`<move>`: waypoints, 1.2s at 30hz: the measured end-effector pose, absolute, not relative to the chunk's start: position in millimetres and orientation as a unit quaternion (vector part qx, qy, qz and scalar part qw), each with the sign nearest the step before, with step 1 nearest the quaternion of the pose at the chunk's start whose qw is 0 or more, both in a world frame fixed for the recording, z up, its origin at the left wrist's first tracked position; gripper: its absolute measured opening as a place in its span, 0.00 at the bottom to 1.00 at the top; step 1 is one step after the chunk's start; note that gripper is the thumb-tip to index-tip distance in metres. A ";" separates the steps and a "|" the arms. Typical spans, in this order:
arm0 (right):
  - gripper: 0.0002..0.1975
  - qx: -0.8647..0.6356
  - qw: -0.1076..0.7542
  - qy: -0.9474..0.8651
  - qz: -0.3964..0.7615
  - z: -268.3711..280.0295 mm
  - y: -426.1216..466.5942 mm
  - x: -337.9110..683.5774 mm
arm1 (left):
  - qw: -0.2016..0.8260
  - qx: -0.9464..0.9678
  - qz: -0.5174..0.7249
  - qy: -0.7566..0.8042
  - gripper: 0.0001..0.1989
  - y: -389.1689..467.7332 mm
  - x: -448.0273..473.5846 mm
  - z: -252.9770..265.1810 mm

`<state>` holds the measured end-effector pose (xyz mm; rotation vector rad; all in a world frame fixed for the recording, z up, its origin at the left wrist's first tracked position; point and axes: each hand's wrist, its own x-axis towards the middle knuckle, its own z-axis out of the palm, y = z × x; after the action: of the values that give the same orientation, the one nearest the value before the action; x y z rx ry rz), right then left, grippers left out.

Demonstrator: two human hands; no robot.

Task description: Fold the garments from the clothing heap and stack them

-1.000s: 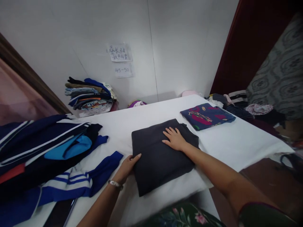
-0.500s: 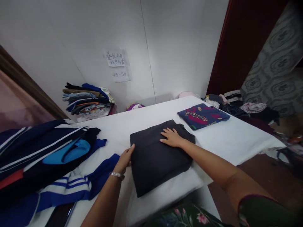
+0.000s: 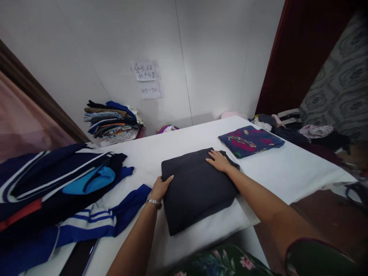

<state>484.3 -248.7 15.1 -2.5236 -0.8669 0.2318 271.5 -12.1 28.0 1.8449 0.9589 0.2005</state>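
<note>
A black folded garment (image 3: 198, 191) lies as a flat rectangle near the front edge of the white table. My left hand (image 3: 161, 188), with a bracelet at the wrist, grips its left edge; the thumb is on top and the other fingers are mostly hidden at the side. Spread flat on its upper right part is my right hand (image 3: 219, 161), fingers apart. Behind and to the right lies a folded navy garment (image 3: 250, 141) with a magenta and yellow pattern.
On the left lies a heap of navy and blue striped clothes (image 3: 57, 180), with a dark flat object (image 3: 79, 257) below it. A stack of folded clothes (image 3: 113, 122) stands by the wall. Loose clothes (image 3: 313, 132) lie beyond the white table (image 3: 290, 168) at right.
My right hand has slid away toward the garment's upper right corner. My left hand has moved up its left edge, thumb now further over the top. The view has shifted slightly.
</note>
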 end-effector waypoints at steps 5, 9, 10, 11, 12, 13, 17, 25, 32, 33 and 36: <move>0.33 -0.866 0.377 -0.297 0.137 32.5 -261.3 491.1 | 0.465 0.785 0.085 0.401 0.26 -10.2 272.3 27.7; 0.29 -0.828 0.496 -0.223 0.132 46.0 -299.0 490.9 | 0.444 0.793 0.077 0.410 0.28 -8.6 274.1 26.0; 0.28 -0.809 0.541 -0.189 0.130 47.6 -311.0 488.0 | 0.440 0.795 0.076 0.410 0.29 -7.9 274.7 24.9; 0.27 -0.788 0.582 -0.156 0.127 48.1 -323.5 483.7 | 0.438 0.797 0.075 0.408 0.29 -7.3 275.3 23.5; 0.26 -0.770 0.612 -0.131 0.123 47.2 -335.9 478.1 | 0.438 0.798 0.074 0.407 0.30 -6.6 275.9 22.0; 0.25 -0.760 0.629 -0.113 0.117 45.1 -348.0 471.3 | 0.439 0.798 0.073 0.406 0.31 -5.9 276.6 20.6; 0.22 -0.773 0.621 -0.064 0.114 26.7 -385.8 436.5 | 0.436 0.798 0.079 0.409 0.31 -2.9 279.0 17.7; 0.32 -0.790 0.571 -0.139 0.173 6.5 -402.5 388.8 | 0.312 0.851 0.165 0.390 0.38 -29.3 255.4 26.0; 0.37 -0.738 0.633 -0.119 0.204 0.9 -391.7 395.5 | 0.171 0.962 0.196 0.079 0.34 -102.4 206.5 27.4; 0.36 -0.727 0.648 -0.116 0.192 1.0 -389.1 397.5 | 0.146 0.973 0.171 0.054 0.35 -108.1 203.1 27.0; 0.32 -0.691 0.699 -0.127 0.134 2.9 -381.9 403.4 | 0.086 0.988 0.123 0.027 0.35 -115.9 199.5 26.2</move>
<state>403.4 -381.9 2.9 -1.5398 -0.2824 0.2986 199.5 -115.9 26.2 2.9458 0.0793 0.3653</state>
